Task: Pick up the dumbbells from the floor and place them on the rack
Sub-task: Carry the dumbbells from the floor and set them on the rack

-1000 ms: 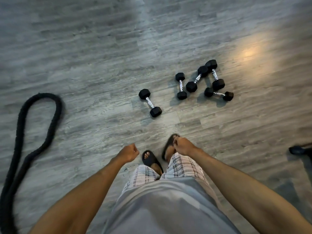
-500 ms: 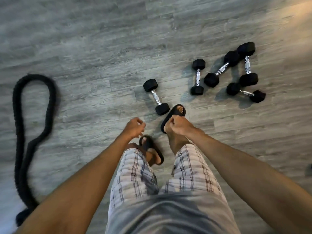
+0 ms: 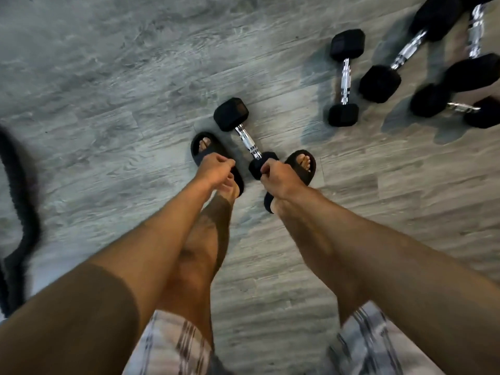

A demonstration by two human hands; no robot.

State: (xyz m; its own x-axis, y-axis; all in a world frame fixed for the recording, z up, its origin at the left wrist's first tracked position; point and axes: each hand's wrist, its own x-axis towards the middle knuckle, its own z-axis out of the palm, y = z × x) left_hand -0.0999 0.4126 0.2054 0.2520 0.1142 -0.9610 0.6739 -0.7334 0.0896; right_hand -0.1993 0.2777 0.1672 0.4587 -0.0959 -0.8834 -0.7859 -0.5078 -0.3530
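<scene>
A black hex dumbbell [image 3: 244, 136] with a chrome handle lies on the grey wood floor between my two feet. My left hand [image 3: 213, 169] hangs just left of its near end, fingers curled, holding nothing. My right hand [image 3: 273, 171] is a loose fist right over the near head, which it partly hides; I cannot see a grip on it. Several more dumbbells lie to the upper right: a small one [image 3: 345, 77], a larger one [image 3: 408, 50] and others [image 3: 457, 104] at the frame edge. No rack is in view.
A thick black rope [image 3: 16, 226] curves along the left edge of the floor. My feet in black slides [image 3: 205, 147] [image 3: 303, 163] stand on either side of the nearest dumbbell. Bare floor stretches to the upper left.
I have stepped forward and leaned down; the dumbbells are much closer now. Both feet now flank the nearest dumbbell and both hands have dropped towards its near end.
</scene>
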